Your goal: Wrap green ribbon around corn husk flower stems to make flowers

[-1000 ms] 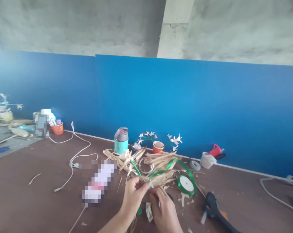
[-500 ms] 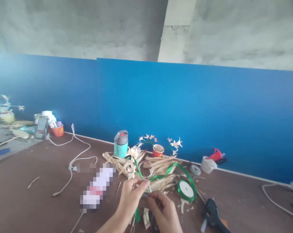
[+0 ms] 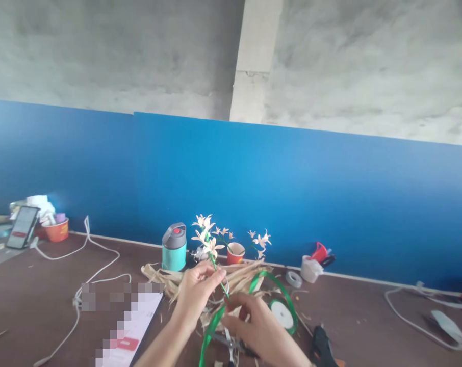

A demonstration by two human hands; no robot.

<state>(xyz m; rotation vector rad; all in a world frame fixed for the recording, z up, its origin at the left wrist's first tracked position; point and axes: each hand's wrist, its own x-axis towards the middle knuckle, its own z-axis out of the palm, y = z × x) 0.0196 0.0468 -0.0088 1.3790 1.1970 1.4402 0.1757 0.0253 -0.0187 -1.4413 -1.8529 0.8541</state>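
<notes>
A thin green stem (image 3: pixel 219 271) topped with pale cream flowers (image 3: pixel 207 237) rises between my hands. My left hand (image 3: pixel 201 288) pinches it below the blossoms. Lower down, the fingers of my right hand (image 3: pixel 248 318) close on the stem's lower end. Green ribbon (image 3: pixel 211 334) hangs beside my right hand and also loops up behind it, over to a ribbon spool (image 3: pixel 282 313) on the table. Scissors (image 3: pixel 231 344) lie under my right hand, partly hidden. Dry husk strips (image 3: pixel 165 281) are spread behind my hands.
Behind the husks stand a teal bottle (image 3: pixel 174 251) and a paper cup (image 3: pixel 235 254) with more flowers. Tape (image 3: pixel 293 279) and a white container (image 3: pixel 311 270) are at the back right, a black glue gun (image 3: pixel 323 347) at the front right. White cables (image 3: pixel 78 295) and a blurred-out device (image 3: pixel 139 326) lie left.
The view has shifted, so the table items appear further left and lower. The flowers now stand higher and clearer above my left hand. Ribbon now hangs left of my right hand, and the scissors show.
</notes>
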